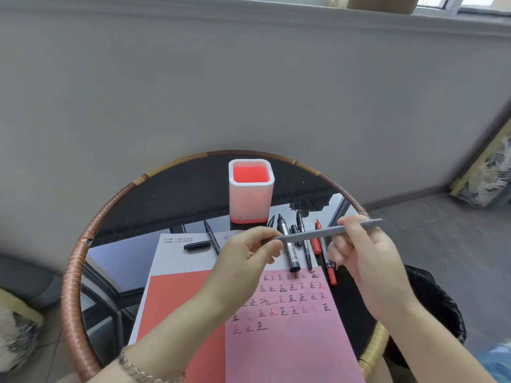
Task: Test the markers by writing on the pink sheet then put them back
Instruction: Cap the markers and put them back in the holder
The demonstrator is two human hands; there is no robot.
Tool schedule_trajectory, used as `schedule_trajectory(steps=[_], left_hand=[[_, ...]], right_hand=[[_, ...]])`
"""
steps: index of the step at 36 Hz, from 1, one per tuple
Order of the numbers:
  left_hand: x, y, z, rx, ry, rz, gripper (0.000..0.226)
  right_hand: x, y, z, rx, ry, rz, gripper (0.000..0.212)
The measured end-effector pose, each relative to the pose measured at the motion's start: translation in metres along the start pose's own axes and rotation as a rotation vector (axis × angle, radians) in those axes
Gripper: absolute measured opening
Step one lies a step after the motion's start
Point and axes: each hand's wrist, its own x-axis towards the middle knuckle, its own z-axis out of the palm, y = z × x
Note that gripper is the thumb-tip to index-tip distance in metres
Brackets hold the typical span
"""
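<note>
Left grip [243, 261]: thumb and forefinger pinch the left end of a grey marker [326, 232]. Right grip [362, 255]: fingers curled round the barrel toward its right end. I hold the marker nearly level, right end slightly higher, in the air above the far edge of the pink sheet [290, 349]. Cannot tell whether its cap is on.

Pink sheet lies flat on the near right part of the round glass surface [179, 194] and carries several rows of small test characters in black and red ink. It overlaps a red sheet [179, 299], which lies on a white printed sheet [188, 261].

Beyond the pink sheet, a group of markers lies side by side on the surface:
- a thick black marker [289, 247]
- thinner black ones
- a red marker [330, 272] at the right

A thin black marker [212, 236] lies uncapped on the white sheet, with a loose black cap [197, 246] just beside it.

White pen holder [251, 189] with a red interior stands upright at the far side, behind the markers. No marker is visible in it.
</note>
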Motion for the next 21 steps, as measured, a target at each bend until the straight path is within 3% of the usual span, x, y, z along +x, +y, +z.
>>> schedule_trajectory(steps=[4, 10, 17, 21], left_hand=[[0.011, -0.002, -0.008, 0.112, -0.052, -0.094, 0.012], [0.019, -0.002, -0.022, 0.345, -0.051, -0.166, 0.013], [0.026, -0.004, -0.02, 0.528, -0.072, -0.134, 0.014], [0.029, -0.005, -0.01, 0.605, -0.093, -0.105, 0.013]], right_hand=[[0.018, -0.016, 0.003, -0.273, -0.015, -0.175, 0.013], [0.067, -0.047, 0.031, -0.422, -0.005, -0.449, 0.009], [0.116, -0.015, 0.074, -0.922, -0.14, -0.344, 0.017], [0.116, -0.008, 0.067, -0.986, -0.183, -0.338, 0.02]])
